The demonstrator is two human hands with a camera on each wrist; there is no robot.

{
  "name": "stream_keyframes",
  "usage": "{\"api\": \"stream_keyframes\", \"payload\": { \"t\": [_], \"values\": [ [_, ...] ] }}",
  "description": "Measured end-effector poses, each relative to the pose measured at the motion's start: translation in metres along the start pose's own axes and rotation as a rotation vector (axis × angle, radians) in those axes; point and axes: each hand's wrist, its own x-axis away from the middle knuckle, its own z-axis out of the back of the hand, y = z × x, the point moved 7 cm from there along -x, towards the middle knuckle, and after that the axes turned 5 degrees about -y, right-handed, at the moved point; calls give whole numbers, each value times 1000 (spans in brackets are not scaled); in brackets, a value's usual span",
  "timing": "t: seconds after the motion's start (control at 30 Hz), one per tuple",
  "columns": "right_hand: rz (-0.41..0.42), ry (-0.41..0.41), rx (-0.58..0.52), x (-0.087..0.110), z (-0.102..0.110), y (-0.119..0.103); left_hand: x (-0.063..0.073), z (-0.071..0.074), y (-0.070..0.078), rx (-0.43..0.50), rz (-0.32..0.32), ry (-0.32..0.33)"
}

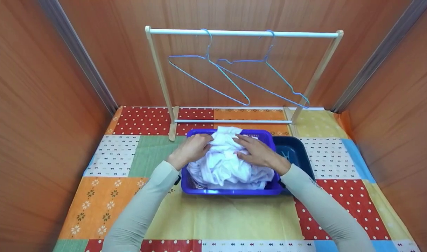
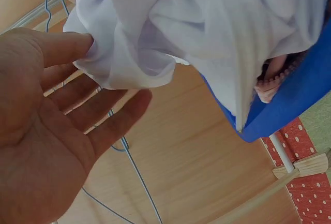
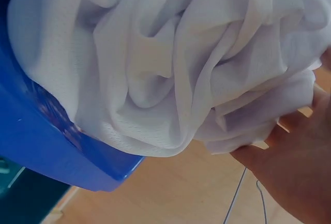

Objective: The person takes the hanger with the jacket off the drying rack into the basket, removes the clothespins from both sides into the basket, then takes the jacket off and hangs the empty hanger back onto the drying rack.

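Observation:
A crumpled heap of white cloth (image 1: 227,164) fills the purple-blue plastic basket (image 1: 231,191), and its upper end stands up over the far rim. At the heap's left side, my left hand (image 1: 194,148) pinches an edge of the cloth. The left wrist view shows its thumb (image 2: 67,48) on the cloth and the other fingers extended behind. From the right, my right hand (image 1: 257,150) holds the cloth between thumb and fingers; some fingertips are hidden by folds in the right wrist view. Whether the cloth is one garment or several, I cannot tell.
Behind the basket stands a rack with a white rail (image 1: 241,33) and wooden legs. Two wire hangers, one left (image 1: 210,92) and one right (image 1: 262,87), hang from it. A dark tray (image 1: 297,147) sits partly under the basket's right side. Wooden panels enclose the patchwork-covered table (image 1: 227,217).

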Motion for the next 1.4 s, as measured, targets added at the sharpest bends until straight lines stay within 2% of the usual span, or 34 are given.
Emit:
{"api": "stream_keyframes", "payload": {
  "t": [0.13, 0.2, 0.37, 0.47, 0.7, 0.9, 1.13, 1.23, 1.4],
  "values": [
    [15, -43, 31, 3, -8, -4, 8, -3, 3, -12, 39, 15],
    [1, -70, 40, 4, -12, -4, 12, -8, 8, -23, 37, -11],
    [-39, -154, 69, 9, -22, -4, 25, -35, 22, -24, 14, -221],
    [-49, -193, 87, 12, -27, -4, 30, -51, 22, -20, 37, -294],
    [-72, -221, 117, 14, -38, 0, 34, -72, 16, -94, 66, -315],
    [-106, -262, 156, 15, -51, 3, 38, -86, 18, -156, 55, -367],
    [-162, -311, 215, 13, -63, 4, 42, -99, 19, -245, 92, -421],
    [-180, -321, 238, 12, -66, 4, 42, -102, 20, -267, 99, -425],
    [-189, -314, 265, 9, -68, 6, 40, -101, 21, -322, 86, -389]
  ]
}}
